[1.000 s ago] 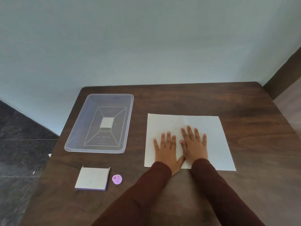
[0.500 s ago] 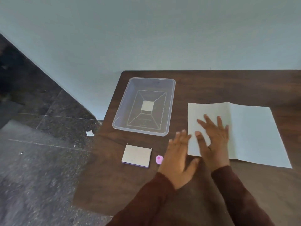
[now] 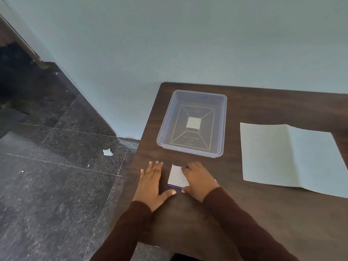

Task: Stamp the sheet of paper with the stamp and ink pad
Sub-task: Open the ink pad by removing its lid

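Observation:
The ink pad (image 3: pixel 176 178), a flat white square case with a purple underside, lies near the table's front left. My right hand (image 3: pixel 199 180) covers its right half, fingers curled over the far edge and thumb on the near edge. Just left of the pad, my left hand (image 3: pixel 151 182) lies flat on the wood with its fingers apart and its thumb near the pad's front corner. The sheet of paper (image 3: pixel 282 153), white with a vertical fold, lies to the right, away from both hands. The small pink stamp is out of sight.
A clear plastic tray (image 3: pixel 165 127) with a white square (image 3: pixel 194 122) at its middle stands behind the pad. The dark wooden table (image 3: pixel 244 213) ends at its left edge just beyond my left hand, with dark stone floor below. A pale wall runs behind.
Both hands left the paper and moved left to the ink pad. The right hand now lies over the pad and hides the stamp. The view swung left.

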The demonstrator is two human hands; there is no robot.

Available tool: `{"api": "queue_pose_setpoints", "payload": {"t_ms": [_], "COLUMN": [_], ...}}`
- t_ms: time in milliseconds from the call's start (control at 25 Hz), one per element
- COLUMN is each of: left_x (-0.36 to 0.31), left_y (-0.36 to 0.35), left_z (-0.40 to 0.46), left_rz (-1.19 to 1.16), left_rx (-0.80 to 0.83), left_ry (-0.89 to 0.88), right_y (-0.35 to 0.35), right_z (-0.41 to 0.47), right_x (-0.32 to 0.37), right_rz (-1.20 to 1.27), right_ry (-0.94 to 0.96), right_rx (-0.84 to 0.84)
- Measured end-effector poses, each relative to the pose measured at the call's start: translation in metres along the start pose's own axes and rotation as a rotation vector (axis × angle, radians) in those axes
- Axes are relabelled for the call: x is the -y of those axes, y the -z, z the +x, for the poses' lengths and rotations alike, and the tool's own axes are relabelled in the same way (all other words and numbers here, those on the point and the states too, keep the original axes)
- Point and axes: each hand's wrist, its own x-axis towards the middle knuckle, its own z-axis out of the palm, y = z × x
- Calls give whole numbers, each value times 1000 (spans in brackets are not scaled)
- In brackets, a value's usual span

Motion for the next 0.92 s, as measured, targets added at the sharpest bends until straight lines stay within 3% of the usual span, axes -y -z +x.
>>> {"api": "queue_pose_setpoints", "payload": {"t_ms": [240, 560, 760, 920], "left_x": [-4, -3, -4, -5], "left_y": [-4, -5, -3, -2], "left_z": [16, 23, 25, 30], "left_rz": [81, 52, 72, 71], "left_rx": [139, 106, 126, 149], "left_ry": [-47, -49, -68, -112], "right_y": [0, 16, 46, 39], "right_z": [13, 12, -15, -64], "right_x": [1, -1, -21, -62], "right_rz": [-89, 21, 346, 378], "right_ry": [-36, -56, -122, -380], "right_rx": [71, 102, -86, -208]}}
